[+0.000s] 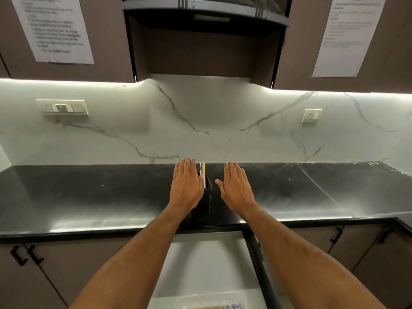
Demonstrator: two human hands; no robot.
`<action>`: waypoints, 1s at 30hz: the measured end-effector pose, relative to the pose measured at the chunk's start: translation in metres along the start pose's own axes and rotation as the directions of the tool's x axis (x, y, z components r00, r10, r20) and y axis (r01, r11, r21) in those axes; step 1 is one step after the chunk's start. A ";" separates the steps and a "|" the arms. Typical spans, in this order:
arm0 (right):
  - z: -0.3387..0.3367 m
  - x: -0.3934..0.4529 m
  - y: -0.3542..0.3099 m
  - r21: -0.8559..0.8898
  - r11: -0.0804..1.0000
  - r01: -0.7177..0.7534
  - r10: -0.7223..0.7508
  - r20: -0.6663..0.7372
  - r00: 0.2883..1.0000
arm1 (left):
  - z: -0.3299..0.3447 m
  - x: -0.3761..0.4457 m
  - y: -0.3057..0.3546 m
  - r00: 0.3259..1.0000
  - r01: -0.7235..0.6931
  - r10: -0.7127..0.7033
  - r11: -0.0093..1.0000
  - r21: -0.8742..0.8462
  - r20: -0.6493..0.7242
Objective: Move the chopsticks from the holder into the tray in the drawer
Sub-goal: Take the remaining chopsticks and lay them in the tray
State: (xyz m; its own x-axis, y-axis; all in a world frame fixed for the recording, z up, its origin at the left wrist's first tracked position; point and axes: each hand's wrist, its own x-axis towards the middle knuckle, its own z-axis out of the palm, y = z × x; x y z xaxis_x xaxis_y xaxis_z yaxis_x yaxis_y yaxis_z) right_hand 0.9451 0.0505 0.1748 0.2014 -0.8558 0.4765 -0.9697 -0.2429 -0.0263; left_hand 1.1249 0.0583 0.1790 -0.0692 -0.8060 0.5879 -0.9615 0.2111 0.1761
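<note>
Pale wooden chopsticks (203, 175) are stood upright in a black square holder (207, 192).
The holder is flanked on the dark polished surface (89, 197) by the left hand (186, 186) and right hand (236, 188) (both flat, fingers straight, nothing gripped).

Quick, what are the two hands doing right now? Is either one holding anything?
Left hand: open, fingers straight, holding nothing, beside the black holder with the chopsticks.
Right hand: open, fingers straight, holding nothing.

a glossy black counter (89, 197) runs along under the marble wall. a black holder (206, 201) stands on it near its front edge, chopsticks (202, 172) upright inside.
</note>
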 end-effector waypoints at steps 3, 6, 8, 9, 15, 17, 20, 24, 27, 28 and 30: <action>0.000 0.023 0.007 0.010 1.000 0.009 -0.009 -0.011 1.000 | 0.005 0.017 0.002 1.000 -0.013 0.013 1.000 -0.001 -0.006; 0.008 0.047 0.014 0.028 0.999 0.024 -0.023 -0.026 0.999 | 0.016 0.036 -0.001 1.000 -0.009 0.009 1.000 0.018 -0.016; 0.016 0.063 0.018 0.041 0.998 0.041 -0.040 -0.029 0.999 | 0.026 0.049 -0.005 1.000 0.003 -0.003 1.000 0.020 -0.013; 0.022 0.070 0.021 0.045 0.998 0.050 -0.049 -0.028 0.998 | 0.032 0.055 -0.008 1.000 0.006 -0.006 1.000 0.027 -0.005; 0.065 0.112 0.032 0.050 0.994 0.101 -0.101 -0.002 0.995 | 0.081 0.084 -0.023 0.998 0.048 -0.051 0.996 0.076 0.037; 0.081 0.120 0.034 0.056 0.992 0.114 -0.116 0.021 0.993 | 0.100 0.085 -0.027 0.995 0.071 -0.077 0.994 0.082 0.067; 0.105 0.128 0.036 0.098 0.988 0.115 -0.122 0.060 0.991 | 0.126 0.082 -0.032 0.988 0.087 -0.098 0.992 0.093 0.122; 0.135 0.138 0.033 0.211 0.975 0.070 -0.097 0.120 0.988 | 0.156 0.080 -0.040 0.975 0.117 -0.129 0.990 0.072 0.182; 0.157 0.145 0.029 0.275 0.960 0.049 -0.094 0.153 0.984 | 0.174 0.079 -0.046 0.966 0.137 -0.148 0.988 0.068 0.210; 0.164 0.147 0.027 0.279 0.959 0.054 -0.103 0.162 0.981 | 0.178 0.079 -0.049 0.963 0.145 -0.155 0.987 0.062 0.219; 0.178 0.151 0.022 0.292 0.955 0.047 -0.107 0.193 0.975 | 0.187 0.081 -0.055 0.958 0.160 -0.166 0.986 0.046 0.234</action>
State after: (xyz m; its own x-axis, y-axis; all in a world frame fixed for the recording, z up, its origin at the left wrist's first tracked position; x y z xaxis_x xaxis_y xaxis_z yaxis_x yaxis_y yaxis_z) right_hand 0.9786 -0.1654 0.0899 0.3264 -0.8969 0.2984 -0.8764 -0.4054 -0.2598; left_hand 1.1224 -0.1218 0.0695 0.0312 -0.9367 0.3488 -0.9714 0.0538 0.2314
